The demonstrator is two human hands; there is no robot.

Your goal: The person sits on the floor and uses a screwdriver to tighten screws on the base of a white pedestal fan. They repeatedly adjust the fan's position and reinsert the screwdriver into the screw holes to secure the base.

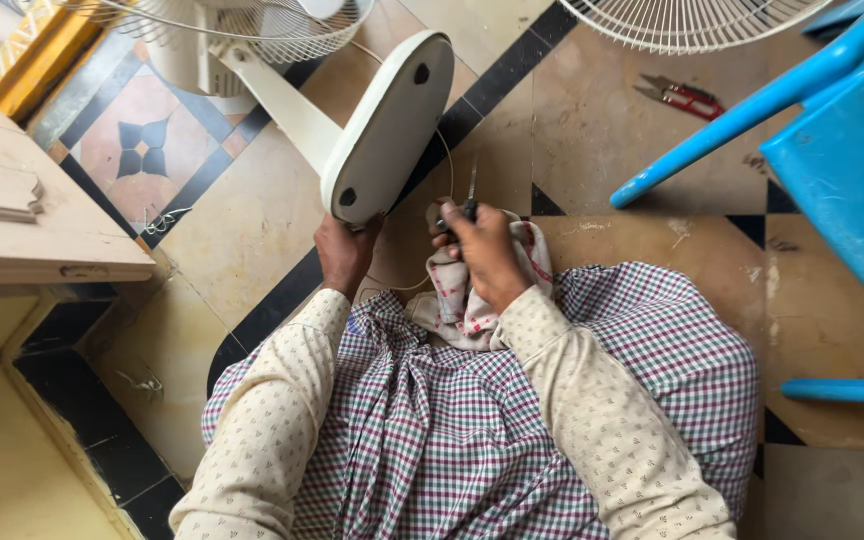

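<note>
Here, left hand [344,252] gripping fan base [389,125], right hand [482,250] clasping screwdriver [470,200]

left arm: sleeved in pale patterned cloth, reaching forward and slightly inward from the lower left, elbow bent.
left hand [344,252]: bare, back of the hand toward the camera, fingers curled up and closed on what it grips; the fingertips are hidden beyond the grip.
right arm: same pale sleeve, angled up from the lower right, the cuff ending at the wrist.
right hand [482,250]: bare, knuckles uppermost, fingers [449,222] folded into a closed fist around a thin tool, thumb side toward the left hand.
spacing: the two hands are near each other, not touching.
</note>
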